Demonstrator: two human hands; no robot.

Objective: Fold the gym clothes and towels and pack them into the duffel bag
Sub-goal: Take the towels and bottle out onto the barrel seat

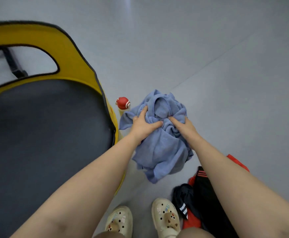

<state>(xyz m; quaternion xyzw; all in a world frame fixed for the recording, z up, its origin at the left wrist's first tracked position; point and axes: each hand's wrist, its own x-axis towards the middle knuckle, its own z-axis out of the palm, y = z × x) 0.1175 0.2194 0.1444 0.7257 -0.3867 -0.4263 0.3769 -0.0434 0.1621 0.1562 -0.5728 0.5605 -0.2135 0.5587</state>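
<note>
A crumpled blue towel (159, 152) hangs bunched above the grey floor in front of me. My left hand (142, 125) grips its upper left part, fingers dug into the cloth. My right hand (183, 126) grips the upper right part, thumb pressed into the folds. Black and red gym clothes (198, 203) with white stripes lie heaped on the floor at the lower right, partly hidden by my right forearm. No duffel bag is recognisable in this view.
A yellow chair (75, 66) with a dark seat fills the left side. A bottle with a red cap (123, 104) stands on the floor between the chair and the towel. My feet in cream clogs (164, 219) are at the bottom. Grey floor (226, 57) stretches beyond.
</note>
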